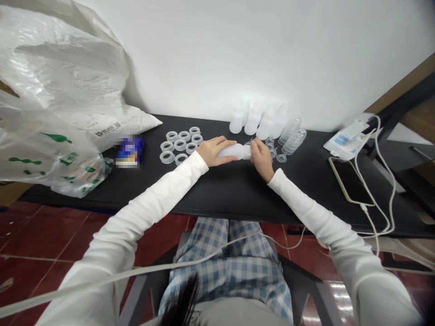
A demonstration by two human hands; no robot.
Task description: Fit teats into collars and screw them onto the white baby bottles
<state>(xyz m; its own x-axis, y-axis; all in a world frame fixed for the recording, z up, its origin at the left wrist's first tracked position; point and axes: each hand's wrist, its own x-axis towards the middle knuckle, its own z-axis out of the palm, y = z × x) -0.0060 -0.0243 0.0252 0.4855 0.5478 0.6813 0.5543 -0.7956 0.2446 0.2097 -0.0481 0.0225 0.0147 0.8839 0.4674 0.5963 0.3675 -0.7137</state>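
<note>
A frosted white bottle (230,151) lies sideways just above the black table, its neck pointing right. My left hand (214,151) is wrapped round the bottle's body. At the neck end, my right hand (261,156) pinches a translucent collar (247,152) that sits on or against the bottle; its fingers hide how the parts meet. Several translucent rings (167,160) are laid out in rows left of my left hand. Small clear teats (281,158) lie beyond and right of my right hand.
White bottles (252,121) stand in a row by the wall, beside stacked clear caps (295,141). Plastic bags (64,72) and a blue packet (130,151) occupy the left. On the right are a phone (351,181), a white box (348,139) and cables (390,203). The black table's edge (217,213) runs before my lap.
</note>
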